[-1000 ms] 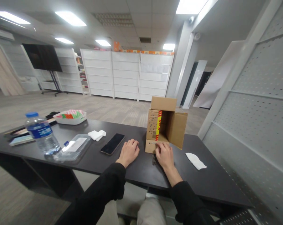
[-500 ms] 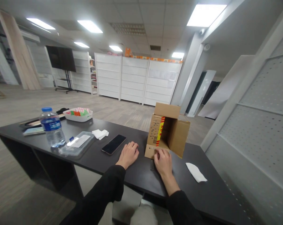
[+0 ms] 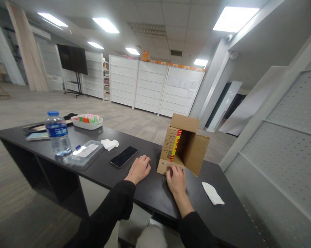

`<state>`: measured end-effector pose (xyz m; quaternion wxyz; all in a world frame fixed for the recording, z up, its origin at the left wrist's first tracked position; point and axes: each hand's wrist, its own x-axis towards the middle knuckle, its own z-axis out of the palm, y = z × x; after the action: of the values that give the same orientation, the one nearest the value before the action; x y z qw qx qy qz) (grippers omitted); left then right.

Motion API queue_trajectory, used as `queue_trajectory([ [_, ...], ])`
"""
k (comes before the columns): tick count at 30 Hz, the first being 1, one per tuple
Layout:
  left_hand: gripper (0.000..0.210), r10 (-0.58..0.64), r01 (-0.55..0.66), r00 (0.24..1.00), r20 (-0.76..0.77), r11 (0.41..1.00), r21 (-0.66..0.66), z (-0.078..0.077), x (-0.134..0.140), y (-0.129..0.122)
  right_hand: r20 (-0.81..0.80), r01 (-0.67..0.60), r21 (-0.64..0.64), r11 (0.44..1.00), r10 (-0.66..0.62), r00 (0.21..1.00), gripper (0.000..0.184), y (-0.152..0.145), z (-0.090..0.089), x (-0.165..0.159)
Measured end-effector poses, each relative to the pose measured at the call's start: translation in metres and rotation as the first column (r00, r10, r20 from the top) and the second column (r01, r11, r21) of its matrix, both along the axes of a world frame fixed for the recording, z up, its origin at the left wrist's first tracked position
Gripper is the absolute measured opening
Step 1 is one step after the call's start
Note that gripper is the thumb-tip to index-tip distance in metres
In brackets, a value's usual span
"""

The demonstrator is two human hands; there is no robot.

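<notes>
Now | left hand (image 3: 138, 168) flat, empty on matte table (image 3: 98, 168) | right hand (image 3: 175, 175) fingertips on corrugated cardboard box (image 3: 182, 148) flap

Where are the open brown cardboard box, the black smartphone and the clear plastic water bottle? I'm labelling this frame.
Open brown cardboard box (image 3: 194, 156): head view, on its right side flap.
Black smartphone (image 3: 124, 156): head view, middle of its dark screen.
Clear plastic water bottle (image 3: 57, 132): head view, on its blue label.
</notes>
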<state>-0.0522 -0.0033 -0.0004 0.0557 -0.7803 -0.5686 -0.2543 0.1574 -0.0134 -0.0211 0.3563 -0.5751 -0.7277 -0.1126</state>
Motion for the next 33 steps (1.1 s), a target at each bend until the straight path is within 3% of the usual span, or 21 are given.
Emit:
queue_trajectory([
  [26,0.017,0.012,-0.013,0.999,0.049,0.999,0.033,-0.007,0.002,0.003,0.11,0.016,0.011,1.0,-0.017,0.994,0.02,-0.006,0.001,-0.001],
  [33,0.015,-0.003,0.001,0.999,0.035,0.999,0.051,-0.007,0.0,0.003,0.069,0.016,0.031,0.999,-0.018,0.997,0.021,-0.006,0.002,-0.001],
])
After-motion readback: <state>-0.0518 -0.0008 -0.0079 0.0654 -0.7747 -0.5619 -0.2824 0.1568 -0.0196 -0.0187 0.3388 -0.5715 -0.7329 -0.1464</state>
